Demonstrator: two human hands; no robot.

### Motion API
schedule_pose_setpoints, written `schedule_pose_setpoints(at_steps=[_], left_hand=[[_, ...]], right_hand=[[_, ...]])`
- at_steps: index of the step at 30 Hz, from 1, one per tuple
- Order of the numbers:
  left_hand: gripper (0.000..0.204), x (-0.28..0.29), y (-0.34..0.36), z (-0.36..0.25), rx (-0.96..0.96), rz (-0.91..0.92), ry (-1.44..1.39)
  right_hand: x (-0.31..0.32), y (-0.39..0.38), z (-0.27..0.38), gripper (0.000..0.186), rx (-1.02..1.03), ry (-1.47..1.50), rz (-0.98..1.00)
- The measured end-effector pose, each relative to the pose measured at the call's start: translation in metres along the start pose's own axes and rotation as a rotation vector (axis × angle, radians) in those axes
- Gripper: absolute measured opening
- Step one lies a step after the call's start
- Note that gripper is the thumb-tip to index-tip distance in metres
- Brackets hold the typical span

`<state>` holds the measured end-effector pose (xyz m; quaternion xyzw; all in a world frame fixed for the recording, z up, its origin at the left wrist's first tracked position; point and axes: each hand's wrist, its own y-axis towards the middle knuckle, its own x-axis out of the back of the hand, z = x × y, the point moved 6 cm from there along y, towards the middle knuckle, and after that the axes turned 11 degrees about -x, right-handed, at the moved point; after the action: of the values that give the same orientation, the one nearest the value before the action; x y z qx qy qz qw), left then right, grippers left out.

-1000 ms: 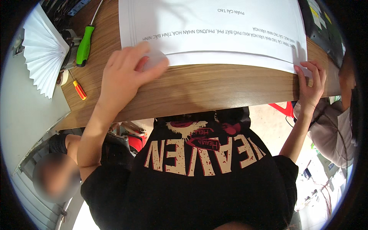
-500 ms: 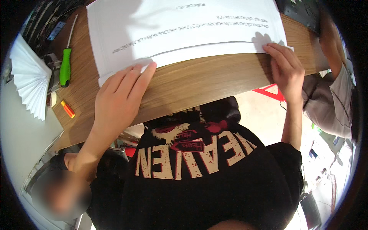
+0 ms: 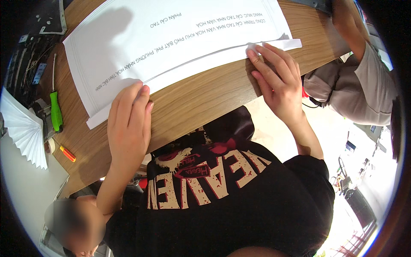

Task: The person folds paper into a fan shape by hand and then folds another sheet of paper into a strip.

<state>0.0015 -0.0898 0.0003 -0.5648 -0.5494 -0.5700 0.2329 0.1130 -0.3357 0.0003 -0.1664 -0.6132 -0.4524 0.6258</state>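
A large sheet of white printed paper [image 3: 141,47] lies on the wooden table, its print upside down to me. Along its near edge runs a narrow folded-over strip [image 3: 197,66], slightly raised in the middle so that a thin dark gap shows. My left hand [image 3: 128,124] rests on the left part of this strip, fingers stretched out with their tips on the fold. Toward the right end, my right hand [image 3: 280,81] touches the strip with its fingertips, fingers apart and a little bent. Neither hand grips the paper.
On the left lie a green-handled screwdriver [image 3: 55,111], a small orange-and-yellow tool [image 3: 67,153] and a pleated white paper fan [image 3: 25,128]. Dark equipment [image 3: 25,47] fills the far left. Another person's arm [image 3: 349,30] and grey clothing [image 3: 359,90] are close on the right.
The paper has shifted left in view and looks more tilted. My right hand has moved left along the folded strip, leaving its right end uncovered. My left hand stays on the fold.
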Motion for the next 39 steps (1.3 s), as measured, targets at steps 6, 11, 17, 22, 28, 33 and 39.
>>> schedule_pose_setpoints(at_steps=[6, 11, 17, 22, 28, 33, 39], left_hand=[[0.04, -0.001, 0.028, 0.007, -0.043, -0.028, -0.021], [0.041, -0.007, 0.029, 0.005, -0.12, -0.025, 0.003], [0.04, -0.01, 0.026, 0.005, -0.14, -0.041, 0.051], [0.041, -0.013, 0.018, 0.005, -0.132, -0.098, 0.01], [0.044, -0.014, 0.02, -0.003, -0.254, 0.007, 0.187], [0.041, -0.014, 0.03, -0.012, -0.268, 0.064, 0.15], [0.055, -0.02, 0.031, -0.029, -0.169, 0.197, 0.197]], right_hand=[[0.005, 0.021, -0.01, 0.025, 0.085, 0.132, -0.006], [0.001, 0.032, -0.015, 0.022, 0.102, 0.316, -0.012], [0.0, 0.028, -0.012, 0.022, 0.195, 0.238, -0.041], [0.001, 0.026, -0.004, 0.025, 0.285, 0.173, -0.079], [0.001, 0.027, -0.002, 0.032, 0.374, 0.118, -0.032], [0.003, 0.027, 0.004, 0.039, 0.309, 0.07, 0.135], [-0.001, 0.01, 0.037, 0.063, 0.099, -0.198, 0.305]])
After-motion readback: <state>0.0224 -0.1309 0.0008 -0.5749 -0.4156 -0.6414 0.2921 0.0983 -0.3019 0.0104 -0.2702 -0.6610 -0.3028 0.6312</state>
